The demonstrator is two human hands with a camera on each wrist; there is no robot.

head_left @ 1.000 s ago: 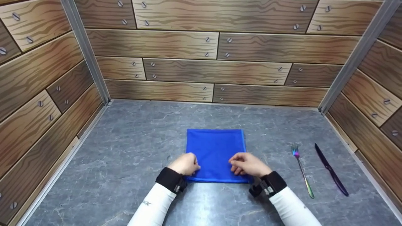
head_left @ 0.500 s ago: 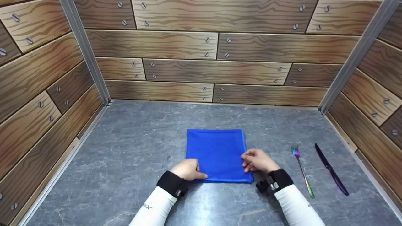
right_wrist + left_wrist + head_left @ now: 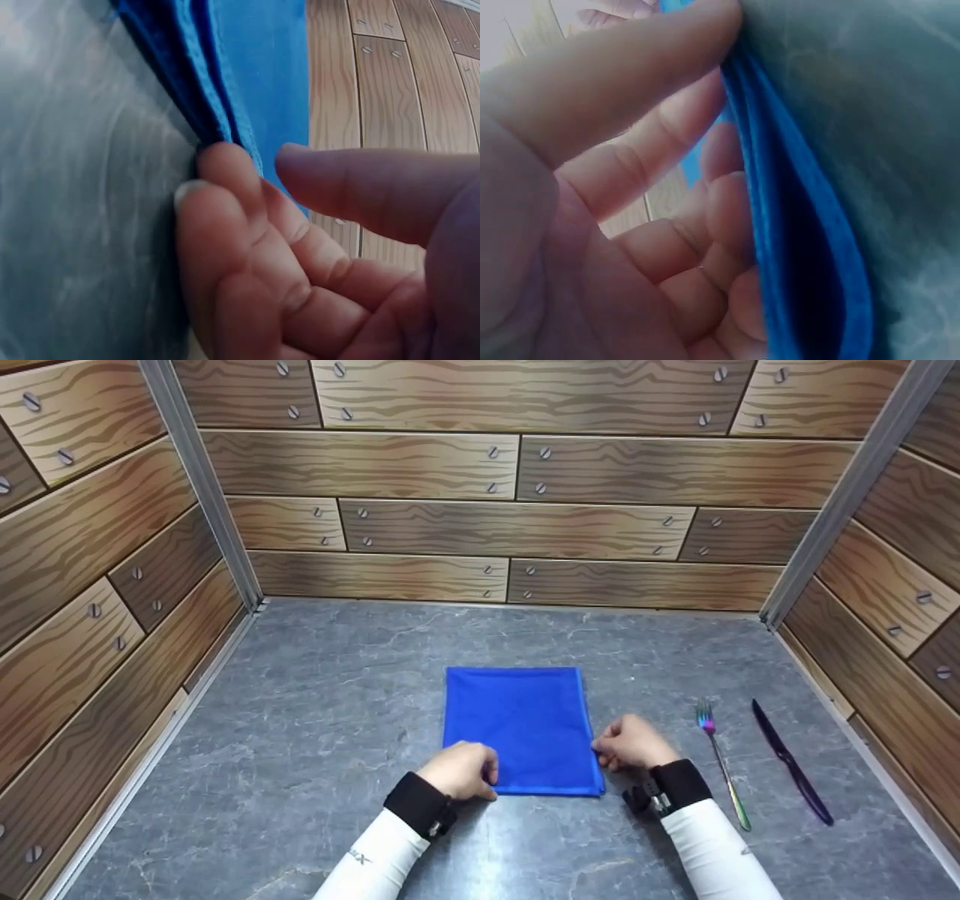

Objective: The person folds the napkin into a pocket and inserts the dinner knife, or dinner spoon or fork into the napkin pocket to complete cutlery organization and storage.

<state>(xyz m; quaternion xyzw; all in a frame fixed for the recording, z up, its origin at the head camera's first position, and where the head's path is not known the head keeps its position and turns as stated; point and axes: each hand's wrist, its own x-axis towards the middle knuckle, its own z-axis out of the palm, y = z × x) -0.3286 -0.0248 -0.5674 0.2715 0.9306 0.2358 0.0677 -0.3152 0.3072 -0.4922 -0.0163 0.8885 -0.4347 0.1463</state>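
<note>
Lying folded, the blue cloth (image 3: pixel 521 724) spans between the left grip (image 3: pixel 460 770), which pinches its near edge, apparently to keep layers together, and the right grip (image 3: pixel 632 744), narrowly parted, touching its side edge. Right of that grip, fork (image 3: pixel 722 766) and knife (image 3: pixel 784 757) rest on the worktop (image 3: pixel 337 697).

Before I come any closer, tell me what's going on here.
A person's left hand pinches the near edge of a folded blue cloth on the grey tabletop. The right hand touches the cloth's right edge. A fork and a knife lie farther right, with neither hand on them.
</note>
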